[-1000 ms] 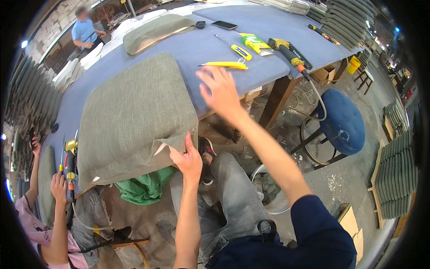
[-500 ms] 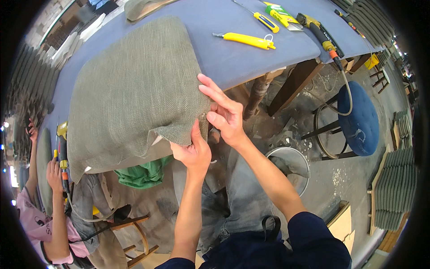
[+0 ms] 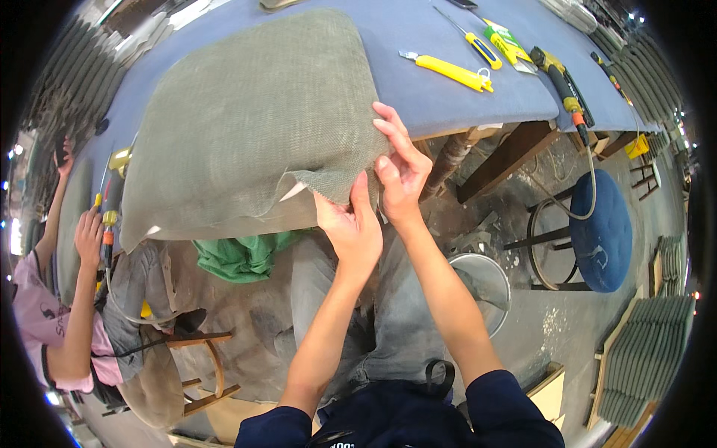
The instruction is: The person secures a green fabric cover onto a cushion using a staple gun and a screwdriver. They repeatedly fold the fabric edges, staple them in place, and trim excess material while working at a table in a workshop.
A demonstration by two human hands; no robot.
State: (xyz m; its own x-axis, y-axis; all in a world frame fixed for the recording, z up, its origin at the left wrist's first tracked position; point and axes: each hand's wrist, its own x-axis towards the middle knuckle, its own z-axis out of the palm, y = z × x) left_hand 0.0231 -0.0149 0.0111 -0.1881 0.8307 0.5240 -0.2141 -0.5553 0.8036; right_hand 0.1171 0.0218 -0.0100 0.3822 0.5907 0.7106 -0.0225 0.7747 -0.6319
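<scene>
A padded seat panel (image 3: 246,112) covered in grey-green woven fabric lies on the blue-topped table, its near edge overhanging. Loose fabric (image 3: 317,185) bunches up at its near right corner, with a bit of white showing beneath the fold. My left hand (image 3: 352,224) pinches that fabric from below between thumb and fingers. At the same corner my right hand (image 3: 403,164) is closed on the fabric's edge, thumb toward the left hand, with the index and middle fingers lying along the panel's right side.
On the blue table (image 3: 396,89) lie a yellow utility knife (image 3: 452,72), a screwdriver (image 3: 478,46), a green-yellow box (image 3: 509,45) and an air-hosed tool (image 3: 560,82). A co-worker (image 3: 71,313) holds a similar tool at left. A blue stool (image 3: 601,231) and bucket (image 3: 485,287) stand right.
My view has shifted, so the panel and tools sit further right and higher in the picture. Both hands stay at the same corner, the left still pinching the fabric.
</scene>
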